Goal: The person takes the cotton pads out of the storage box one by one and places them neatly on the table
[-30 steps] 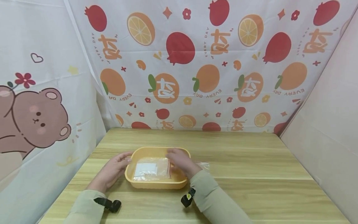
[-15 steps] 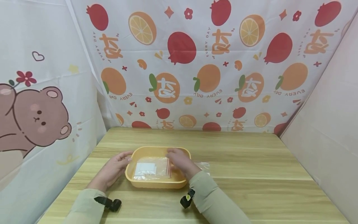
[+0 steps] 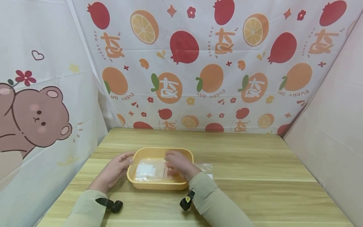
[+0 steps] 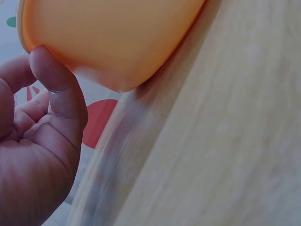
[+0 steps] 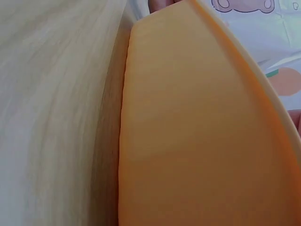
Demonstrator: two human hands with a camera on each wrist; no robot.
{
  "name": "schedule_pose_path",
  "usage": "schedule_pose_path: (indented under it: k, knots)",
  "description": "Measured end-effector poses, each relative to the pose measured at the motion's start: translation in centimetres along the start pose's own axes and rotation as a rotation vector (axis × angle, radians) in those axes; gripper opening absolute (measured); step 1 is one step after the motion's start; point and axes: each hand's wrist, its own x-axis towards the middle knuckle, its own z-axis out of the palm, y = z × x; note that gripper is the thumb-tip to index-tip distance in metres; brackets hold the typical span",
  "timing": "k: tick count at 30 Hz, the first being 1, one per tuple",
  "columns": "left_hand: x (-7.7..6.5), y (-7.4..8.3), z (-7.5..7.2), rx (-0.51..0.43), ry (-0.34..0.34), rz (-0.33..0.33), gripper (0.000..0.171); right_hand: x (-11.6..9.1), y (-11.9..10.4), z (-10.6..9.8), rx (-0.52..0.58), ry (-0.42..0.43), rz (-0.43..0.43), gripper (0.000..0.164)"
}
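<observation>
A shallow yellow plastic tray (image 3: 158, 186) sits on the table in the head view. Inside it lies a clear zip bag (image 3: 157, 164) with a red-lined closure and white folded pieces (image 3: 145, 170) in it. My right hand (image 3: 180, 163) reaches over the tray's right end, its curled fingers and thumb at the bag's closure edge; their tips are partly hidden. My left hand (image 3: 113, 170) touches the tray's left end from outside, fingers relaxed. The left wrist view shows its thumb (image 4: 54, 80) against the wall just under the rim.
Another clear bag (image 3: 207, 167) with something white lies right of the tray, partly behind the right forearm. The wooden table (image 3: 255, 176) reaches back to a fruit-print curtain (image 3: 210, 104). Fabric walls stand at both sides.
My right hand has shifted slightly left over the bag, and the bag's closure edge and white pieces have moved slightly left. My left hand stays at the tray's left end.
</observation>
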Motion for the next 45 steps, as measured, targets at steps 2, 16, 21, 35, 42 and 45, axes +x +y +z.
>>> schedule_pose_path:
  k: [2,16,21,35,42,45]
  knots:
    - [0.1,-0.1,-0.1,0.002,0.0,-0.007,0.056,0.0,-0.1,0.2,0.029,-0.007,0.001,0.049]
    - [-0.1,-0.2,-0.4,0.001,-0.002,0.015,0.055,0.8,0.5,0.8,0.013,-0.067,0.033,0.063]
    - [-0.5,0.2,-0.2,-0.004,0.0,0.015,0.056,1.0,0.7,1.5,-0.13,-0.079,0.047,0.069]
    - [-0.1,-0.1,-0.4,0.006,0.003,0.012,0.055,1.0,0.6,1.8,-0.215,-0.029,0.019,0.037]
    - [-0.4,0.1,-0.2,0.008,-0.009,0.021,0.056,0.5,0.0,1.2,-0.287,0.02,-0.103,0.019]
    - [-0.4,0.3,0.0,0.005,-0.008,0.02,0.056,-0.1,-0.7,0.7,-0.341,0.066,-0.163,0.021]
